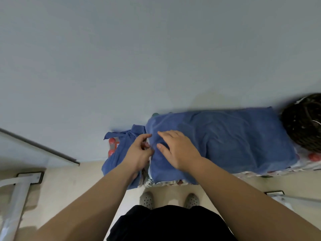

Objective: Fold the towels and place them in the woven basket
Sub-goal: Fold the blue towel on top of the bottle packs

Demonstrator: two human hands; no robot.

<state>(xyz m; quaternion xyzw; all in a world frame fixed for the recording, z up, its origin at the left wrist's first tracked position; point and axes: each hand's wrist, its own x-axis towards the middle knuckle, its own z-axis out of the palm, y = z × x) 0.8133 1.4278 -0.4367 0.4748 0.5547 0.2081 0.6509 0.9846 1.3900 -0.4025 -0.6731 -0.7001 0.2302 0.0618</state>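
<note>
A large blue towel (231, 138) lies spread across a narrow table with a patterned cloth (305, 165). A second blue towel (119, 153) is bunched and hangs off the table's left end. My left hand (139, 152) pinches fabric at the seam between the two towels, fingers closed on it. My right hand (175, 148) rests flat on the left end of the spread towel, fingers apart. The dark woven basket (304, 122) stands at the right end of the table, partly cut off by the frame edge.
A plain grey wall rises right behind the table. Red items (112, 146) show under the bunched towel at the left. A white stand with a base plate (29, 178) is on the floor at left, another (284, 196) at right. My feet (169, 200) are close to the table.
</note>
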